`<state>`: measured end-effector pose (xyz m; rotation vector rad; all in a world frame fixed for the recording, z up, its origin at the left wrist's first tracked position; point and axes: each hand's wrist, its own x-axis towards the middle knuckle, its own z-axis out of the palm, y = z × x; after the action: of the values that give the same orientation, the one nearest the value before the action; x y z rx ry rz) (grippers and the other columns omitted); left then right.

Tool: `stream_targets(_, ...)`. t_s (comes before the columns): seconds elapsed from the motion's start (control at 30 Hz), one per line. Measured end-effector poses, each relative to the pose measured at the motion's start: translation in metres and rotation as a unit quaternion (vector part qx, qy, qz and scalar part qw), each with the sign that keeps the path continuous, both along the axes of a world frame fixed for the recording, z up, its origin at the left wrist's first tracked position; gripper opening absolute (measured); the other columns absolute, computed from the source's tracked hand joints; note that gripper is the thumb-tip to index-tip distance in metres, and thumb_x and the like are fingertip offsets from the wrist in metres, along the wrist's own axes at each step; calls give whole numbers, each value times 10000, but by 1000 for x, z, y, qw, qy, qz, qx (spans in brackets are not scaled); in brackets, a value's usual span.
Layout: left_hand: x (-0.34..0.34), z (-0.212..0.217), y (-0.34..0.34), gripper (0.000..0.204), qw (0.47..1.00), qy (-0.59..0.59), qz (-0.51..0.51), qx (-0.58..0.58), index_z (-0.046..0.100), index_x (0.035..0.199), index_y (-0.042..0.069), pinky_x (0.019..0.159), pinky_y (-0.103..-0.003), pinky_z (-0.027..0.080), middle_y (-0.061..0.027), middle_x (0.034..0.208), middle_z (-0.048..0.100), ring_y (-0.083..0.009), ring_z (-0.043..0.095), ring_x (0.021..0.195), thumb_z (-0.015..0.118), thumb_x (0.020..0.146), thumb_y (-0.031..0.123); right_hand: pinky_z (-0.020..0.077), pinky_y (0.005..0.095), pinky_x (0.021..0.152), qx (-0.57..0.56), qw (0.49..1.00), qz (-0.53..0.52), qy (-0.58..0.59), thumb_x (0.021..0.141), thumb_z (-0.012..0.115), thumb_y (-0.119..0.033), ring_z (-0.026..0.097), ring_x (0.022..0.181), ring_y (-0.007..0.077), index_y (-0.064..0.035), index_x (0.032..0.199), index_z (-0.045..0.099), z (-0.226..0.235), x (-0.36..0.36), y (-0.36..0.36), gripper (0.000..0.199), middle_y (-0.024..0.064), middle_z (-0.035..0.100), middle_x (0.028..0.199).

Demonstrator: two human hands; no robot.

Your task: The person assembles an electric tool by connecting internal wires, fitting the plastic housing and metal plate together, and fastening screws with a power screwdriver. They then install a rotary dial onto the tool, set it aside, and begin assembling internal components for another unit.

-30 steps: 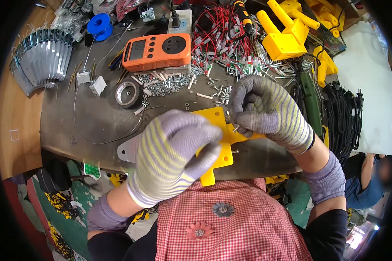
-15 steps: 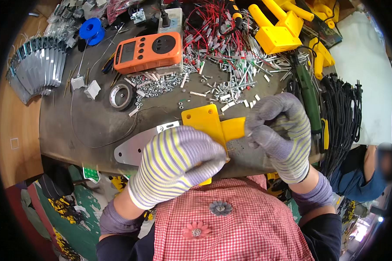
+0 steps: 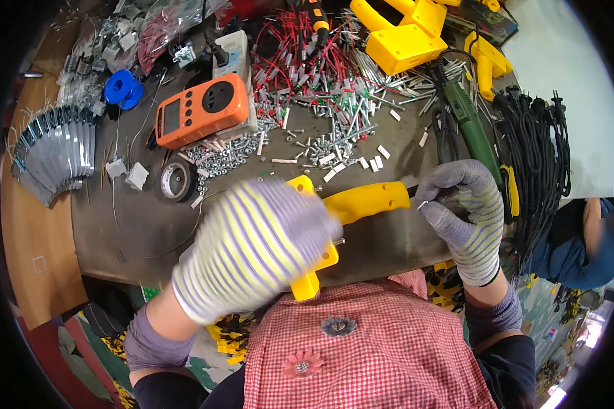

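A yellow plastic tool housing [image 3: 368,202] lies at the table's near edge, its handle pointing right. My left hand [image 3: 259,242], in a striped knit glove, is over the housing's left part. Motion smears its fingers, so its grip is unclear, and it hides much of the housing. Just past it, a screw [image 3: 340,241] sticks out of the yellow plastic. My right hand [image 3: 460,211], gloved alike, is beside the handle's end with thumb and forefinger pinched on a small, thin metal piece [image 3: 422,205]. Its exact kind is too small to make out.
Beyond the housing lie loose screws [image 3: 334,146], nuts [image 3: 228,155] and red wires [image 3: 280,61]. An orange meter [image 3: 201,112], a tape roll [image 3: 177,181] and a blue spool [image 3: 123,88] are left. A green-handled tool [image 3: 474,126] and black cords [image 3: 532,157] lie right.
My left hand has swung over the housing, covering the metal plate that showed before. My right hand has moved off the handle, baring its end. The whole view has shifted.
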<state>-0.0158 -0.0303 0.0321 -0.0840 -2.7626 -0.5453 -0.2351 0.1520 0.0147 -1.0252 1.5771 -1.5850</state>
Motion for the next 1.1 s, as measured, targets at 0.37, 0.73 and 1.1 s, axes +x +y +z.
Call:
stream_targets(0.37,-58,-47,-66,152,962,-140,127,-197,649,900,72,740,-445,505,-113,875,613,-330,628,852,708,766,109,547,340,737,-60,943,19,326,783,765,35,656,795,232,-75,1019,687,-13,-6,-11,271,31,675,880)
stream_targets(0.73,-84,-17,-22,163,997,-28,-44,64,685,946,82,818,-416,524,-84,972,671,-312,649,908,701,807,164,549,362,712,-153,810,111,556,728,703,-163,644,857,211,-116,1043,732,-31,-23,-12,320,20,714,987)
stream_targets(1.1,-89,-14,-10,240,995,-24,-94,-39,714,1037,112,773,-392,532,-71,1008,689,-272,666,919,638,818,176,547,350,752,-150,766,155,605,738,664,-199,650,1008,214,-110,1061,710,-26,-23,2,339,38,722,1105)
